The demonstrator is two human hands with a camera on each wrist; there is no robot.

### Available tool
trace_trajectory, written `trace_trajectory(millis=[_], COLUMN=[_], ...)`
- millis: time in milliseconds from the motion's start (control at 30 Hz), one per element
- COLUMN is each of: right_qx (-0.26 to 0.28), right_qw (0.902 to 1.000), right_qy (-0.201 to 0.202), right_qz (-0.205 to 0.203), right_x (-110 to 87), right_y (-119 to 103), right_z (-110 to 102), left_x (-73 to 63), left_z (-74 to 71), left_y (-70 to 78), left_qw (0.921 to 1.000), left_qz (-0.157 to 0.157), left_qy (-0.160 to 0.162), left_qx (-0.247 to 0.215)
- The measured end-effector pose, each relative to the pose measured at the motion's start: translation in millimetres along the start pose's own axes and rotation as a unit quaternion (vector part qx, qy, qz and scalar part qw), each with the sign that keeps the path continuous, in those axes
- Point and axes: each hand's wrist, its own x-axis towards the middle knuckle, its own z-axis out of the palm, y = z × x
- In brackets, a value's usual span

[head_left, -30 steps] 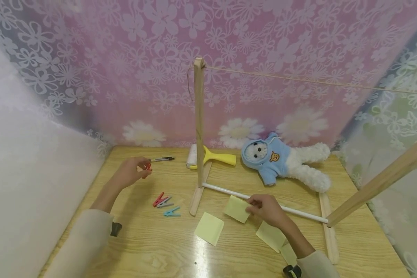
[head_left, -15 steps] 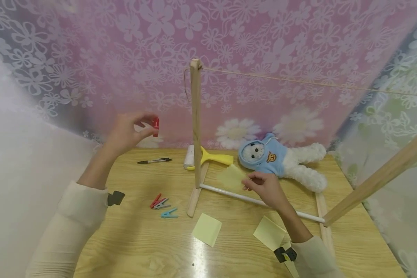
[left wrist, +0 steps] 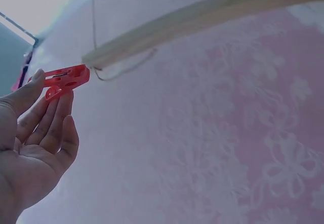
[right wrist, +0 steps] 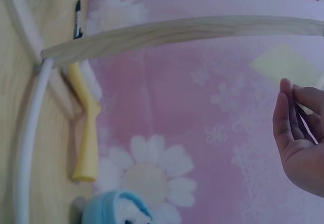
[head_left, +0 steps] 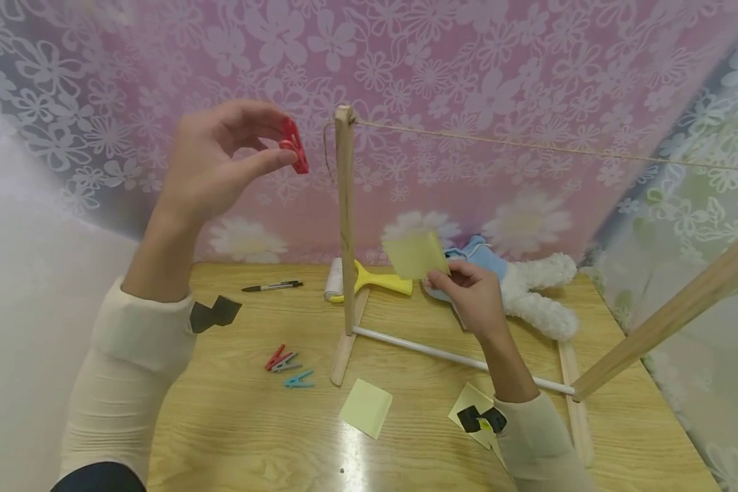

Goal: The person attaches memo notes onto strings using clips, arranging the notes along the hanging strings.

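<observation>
My left hand (head_left: pixel 221 154) pinches a red clothespin (head_left: pixel 294 145) between thumb and fingers, raised left of the wooden post's top. In the left wrist view the clothespin (left wrist: pixel 68 78) points toward the end of the wooden post (left wrist: pixel 152 39). My right hand (head_left: pixel 470 294) holds a yellow sticky note (head_left: pixel 413 254) by its lower right edge, up in front of the plush toy (head_left: pixel 535 287). A twine line (head_left: pixel 504 141) runs from the post (head_left: pixel 346 219) to the right, higher than the note.
A second wooden post (head_left: pixel 676 314) slants at the right, joined below by a white rod (head_left: pixel 424 351). On the table lie a sticky note (head_left: pixel 366 408), a blue clothespin (head_left: pixel 298 380), a red clothespin (head_left: pixel 277 356), a pen (head_left: pixel 272 286) and a yellow-handled lint roller (head_left: pixel 381 279).
My left hand has risen from beside the pen with the red clothespin. My right hand has lifted a sticky note off the table and carried it upward.
</observation>
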Motion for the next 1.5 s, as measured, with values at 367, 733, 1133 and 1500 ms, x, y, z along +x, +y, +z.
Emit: trace_trajectory(millis=[367, 733, 1133, 1500], right_qx=[0.14, 0.222, 0.238, 0.247], right_qw=[0.9895, 0.9718, 0.966, 0.9618], right_qy=[0.034, 0.041, 0.071, 0.088], right_qz=[0.001, -0.067, -0.072, -0.08], right_x=[31.3, 53.3, 62.7, 68.3], right_y=[-34, -55, -66, -69], right_z=[28, 53, 65, 69], left_x=[39.1, 64.6, 78.8, 80.7], left_z=[22.9, 45.5, 54.7, 58.0], left_y=[41.4, 47.9, 34.5, 26.6], left_qw=[0.9991, 0.9957, 0.9915, 0.9894], left_qz=[0.023, -0.027, -0.036, -0.067], left_qy=[-0.036, -0.063, -0.074, -0.085], left_qx=[0.0, -0.062, -0.101, -0.096])
